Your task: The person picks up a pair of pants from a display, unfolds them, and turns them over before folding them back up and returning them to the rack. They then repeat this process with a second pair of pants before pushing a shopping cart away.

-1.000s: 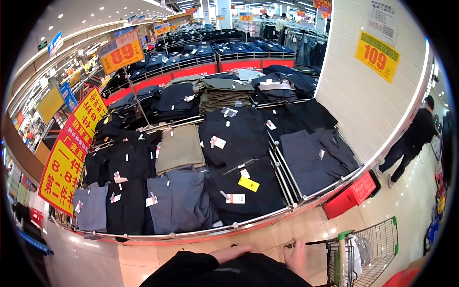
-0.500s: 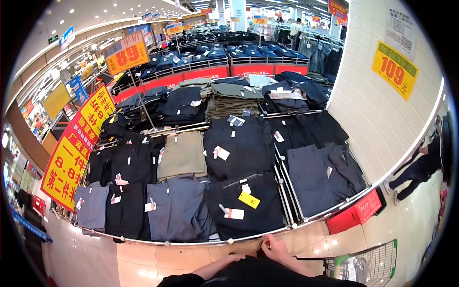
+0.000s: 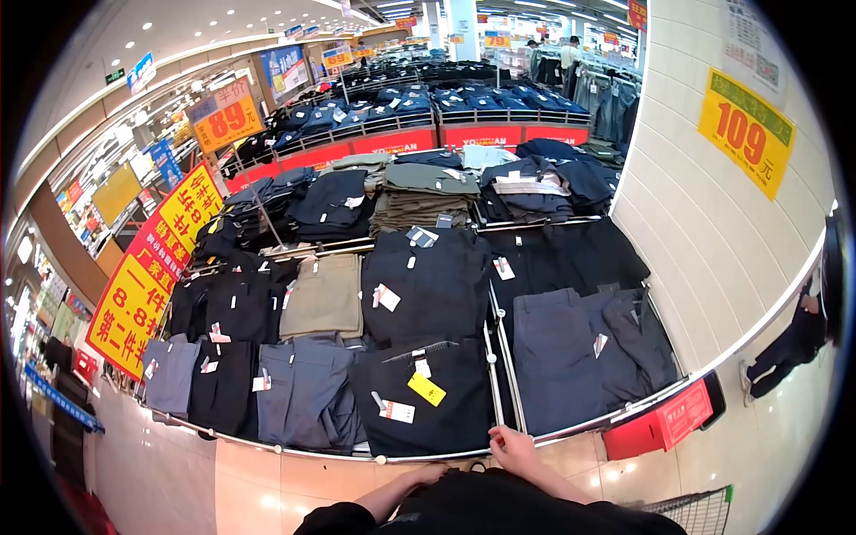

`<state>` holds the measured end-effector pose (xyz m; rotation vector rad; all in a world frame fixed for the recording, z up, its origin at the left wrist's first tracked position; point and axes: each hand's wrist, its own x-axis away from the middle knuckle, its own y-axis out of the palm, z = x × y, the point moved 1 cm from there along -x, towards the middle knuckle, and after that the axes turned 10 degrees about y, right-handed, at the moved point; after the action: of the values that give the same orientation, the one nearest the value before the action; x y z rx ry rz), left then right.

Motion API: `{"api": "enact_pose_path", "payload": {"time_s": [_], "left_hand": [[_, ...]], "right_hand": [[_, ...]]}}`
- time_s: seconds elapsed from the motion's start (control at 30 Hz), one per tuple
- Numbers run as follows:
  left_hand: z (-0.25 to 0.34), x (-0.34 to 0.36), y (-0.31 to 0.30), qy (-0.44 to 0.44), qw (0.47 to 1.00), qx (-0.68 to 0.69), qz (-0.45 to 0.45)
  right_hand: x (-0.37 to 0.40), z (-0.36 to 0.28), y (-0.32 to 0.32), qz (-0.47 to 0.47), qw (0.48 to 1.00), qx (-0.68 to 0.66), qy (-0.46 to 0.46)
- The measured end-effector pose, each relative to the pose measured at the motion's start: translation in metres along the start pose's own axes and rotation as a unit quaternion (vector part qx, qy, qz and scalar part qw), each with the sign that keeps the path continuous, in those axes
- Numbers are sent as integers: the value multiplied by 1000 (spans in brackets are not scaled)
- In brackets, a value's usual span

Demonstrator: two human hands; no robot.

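My right hand [image 3: 512, 448] is near the front rail of a clothing display, its fingers curled in with nothing showing in them. Low against my black top [image 3: 499, 506] is my left hand [image 3: 432, 474], its fingers hidden from view. Just beyond the hands, folded black trousers [image 3: 455, 401] carry a yellow tag [image 3: 427, 389] and a white-and-red tag [image 3: 397, 411]. Grey-blue trousers [image 3: 308, 388] lie to their left. Across a metal divider on the right are dark grey trousers [image 3: 553, 357].
A shopping cart [image 3: 700, 513] is at lower right, behind a red box [image 3: 655, 426] on the floor. A white wall [image 3: 704, 259] bounds the display's right side. Tall red-and-yellow signs [image 3: 147, 276] line the left. A person [image 3: 786, 343] stands at far right.
The view has shifted, with the front trousers now further left and the cart lower. My right hand has moved up close to the front rail; my left hand stays low against my top.
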<state>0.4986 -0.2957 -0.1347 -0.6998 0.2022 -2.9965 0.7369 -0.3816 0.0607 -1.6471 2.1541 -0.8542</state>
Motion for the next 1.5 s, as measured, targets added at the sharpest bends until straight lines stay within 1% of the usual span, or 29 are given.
{"api": "enact_pose_path", "payload": {"time_s": [0.03, 0.07, 0.13, 0.17, 0.2, 0.23, 0.27, 0.33, 0.37, 0.4, 0.47, 0.6, 0.67, 0.7, 0.77, 0.8, 0.87, 0.9, 1.0, 1.03, 1.07, 1.1, 1.17, 1.33, 1.5], "left_hand": [[5, 1, 0, -15, 999, -40, 0], [10, 3, 0, -17, 999, -39, 6], [26, 10, 2, -54, 999, 3, 3], [38, 16, 3, -57, 998, 6, 9], [65, 25, 2, -82, 995, 59, 16], [79, 31, 2, -105, 988, 113, 24], [73, 30, 5, -106, 987, 118, 32], [64, 29, 8, -89, 981, 174, 18], [60, 28, 9, -100, 973, 208, 13], [65, 29, 9, -100, 972, 210, 18], [76, 29, 9, -82, 980, 178, -17], [75, 20, 16, -87, 981, 175, -19], [61, 11, 21, -19, 997, 77, -8], [45, 4, 27, -19, 997, 75, -11], [17, -9, 34, -22, 998, 60, 10], [21, -7, 33, -22, 998, 56, 7], [30, -3, 35, 38, 995, -58, 67], [32, -3, 34, 38, 995, -61, 63], [34, -3, 40, -43, 994, 40, 87], [13, -10, 45, -43, 995, 41, 85], [-23, -21, 51, -3, 995, 48, 87], [-25, -22, 51, 37, 994, 55, 90], [-31, -14, 53, 26, 993, 34, 106], [9, 12, 48, 6, 991, -19, 134], [32, 24, 45, 8, 986, -63, 152]], "right_hand": [[-3, 2, -4, -15, 1000, -1, -7], [-6, 3, -7, -30, 999, -1, -15], [-11, 3, -9, -46, 999, 3, -26], [-12, 7, -6, -60, 997, 6, -44], [-12, 10, -3, -75, 995, 10, -63], [-13, 10, 0, -73, 994, 10, -77], [-13, 9, 2, -80, 993, 11, -84], [-14, 8, 5, -108, 991, 15, -76], [-15, 12, 8, -115, 990, 3, -86], [-16, 10, 7, -118, 989, 3, -91], [-14, 8, 2, -129, 989, 17, -75], [-12, 25, 2, -116, 990, 4, -84], [-10, 31, 2, -103, 991, 3, -90], [-9, 32, 2, -101, 991, -4, -89], [-8, 34, 2, -95, 992, -12, -88], [-7, 36, 3, -97, 992, -13, -82], [-8, 39, 3, -95, 992, -15, -76], [-7, 41, 3, -96, 992, -14, -80], [-3, 43, 2, -97, 992, -16, -79], [-2, 43, 2, -98, 992, -18, -79], [-2, 43, 3, -97, 992, -19, -77], [-2, 44, 4, -94, 992, -19, -77], [-2, 46, 7, -93, 993, -18, -73], [0, 39, 6, -79, 993, -39, -79], [1, 35, 6, -65, 995, -15, -79]]}}
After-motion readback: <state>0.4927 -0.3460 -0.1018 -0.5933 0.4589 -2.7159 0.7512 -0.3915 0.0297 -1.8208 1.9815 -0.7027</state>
